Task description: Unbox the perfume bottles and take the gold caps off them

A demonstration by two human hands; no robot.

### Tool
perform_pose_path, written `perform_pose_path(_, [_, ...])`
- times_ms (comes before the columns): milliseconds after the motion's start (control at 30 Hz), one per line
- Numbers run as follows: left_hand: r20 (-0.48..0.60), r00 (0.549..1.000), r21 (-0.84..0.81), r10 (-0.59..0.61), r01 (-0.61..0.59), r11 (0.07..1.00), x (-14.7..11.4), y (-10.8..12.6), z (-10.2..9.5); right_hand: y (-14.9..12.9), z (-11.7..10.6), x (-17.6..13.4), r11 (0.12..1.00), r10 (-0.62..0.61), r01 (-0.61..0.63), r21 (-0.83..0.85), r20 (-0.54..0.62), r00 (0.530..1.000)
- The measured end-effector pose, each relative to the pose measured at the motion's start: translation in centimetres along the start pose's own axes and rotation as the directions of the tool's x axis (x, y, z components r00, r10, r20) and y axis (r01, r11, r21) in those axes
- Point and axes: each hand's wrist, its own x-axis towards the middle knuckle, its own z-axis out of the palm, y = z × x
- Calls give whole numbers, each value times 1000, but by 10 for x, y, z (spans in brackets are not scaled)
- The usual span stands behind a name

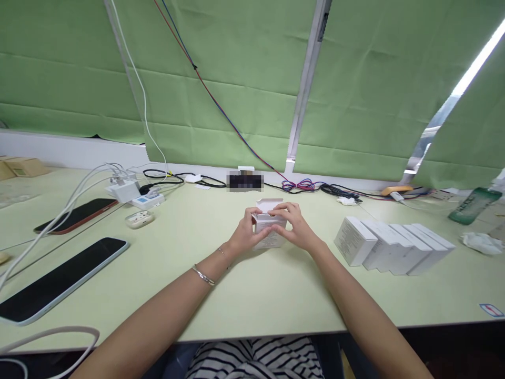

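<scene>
A small white box (270,241) with fine print on its side stands upright on the table in front of me, its top flap (270,203) raised at the back. My left hand (251,231) grips the box from the left, its thumb across the front face. From the right, my right hand (292,225) holds it with the thumb on the front and the fingers bent over the open top edge. What lies inside the box is hidden by my fingers.
Several similar white boxes (408,247) stand in a row at the right. Two phones (63,279) lie at the left, near a white earphone case (139,219) and a power strip (147,200). Cables (339,190) run along the back. A green bottle (474,205) lies far right.
</scene>
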Motion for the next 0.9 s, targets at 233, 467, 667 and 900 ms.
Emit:
perform_pose_path(233, [-14, 990, 97, 143, -141, 985, -1, -1, -1, -5, -2, 1, 999, -22, 23, -24, 10, 1000])
perform_pose_path(467, [-48, 927, 80, 371, -367, 927, 4, -6, 2, -4, 8, -1, 1000, 3, -2, 13, -130, 992])
perform_pose_path(667, [-7, 923, 173, 385, -378, 910, 5, -3, 0, 0, 17, -1, 1000, -22, 18, -20, -238, 971])
perform_pose_path(900, [-53, 986, 477, 156, -112, 872, 2, 4, -4, 1, 14, 0, 995, -64, 47, -83, -208, 976])
